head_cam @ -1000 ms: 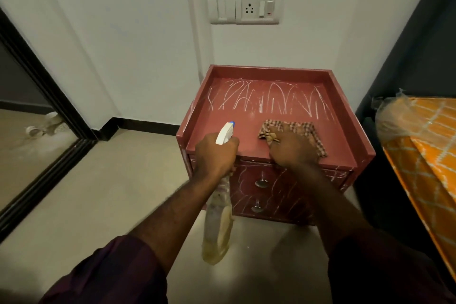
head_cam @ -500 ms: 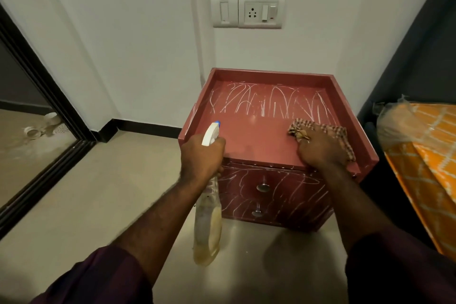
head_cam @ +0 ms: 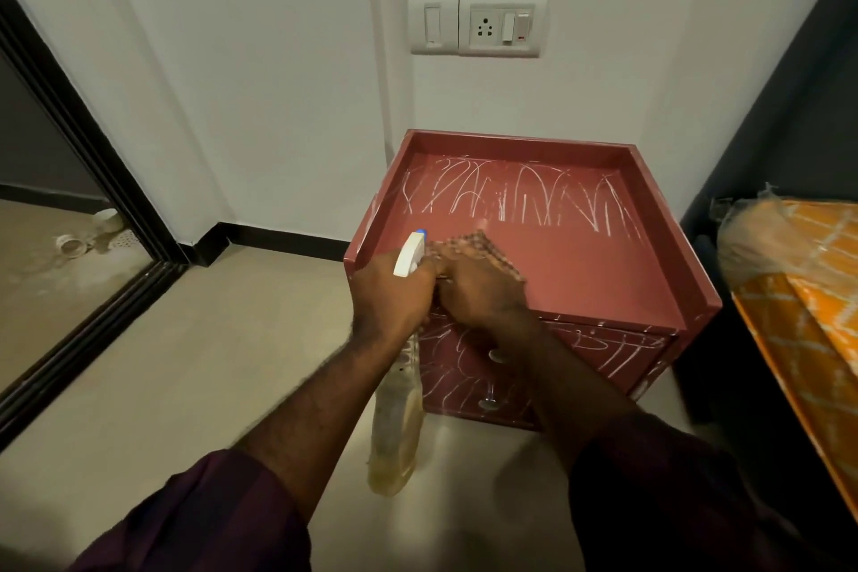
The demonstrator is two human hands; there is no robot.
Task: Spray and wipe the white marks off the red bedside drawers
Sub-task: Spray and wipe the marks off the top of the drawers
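Note:
The red bedside drawers (head_cam: pixel 599 288) stand against the white wall. White scribble marks (head_cam: pixel 524 200) cover the back half of the top and the drawer fronts (head_cam: pixel 603 353). My left hand (head_cam: pixel 387 293) grips a clear spray bottle (head_cam: pixel 394 423) with a white nozzle, held at the unit's front left corner. My right hand (head_cam: pixel 478 288) presses a checked cloth (head_cam: pixel 483 246) flat on the front left of the top, touching the left hand. The front half of the top looks free of marks.
A wall socket and switch plate (head_cam: pixel 478 26) sit above the drawers. An orange mattress in plastic wrap (head_cam: pixel 798 293) lies at the right. A dark-framed mirror (head_cam: pixel 69 223) leans at the left. Beige floor lies in front of the drawers.
My right hand swept the cloth from the right side of the top across to the front left, ending against my left hand. The spray bottle stayed near the front left corner.

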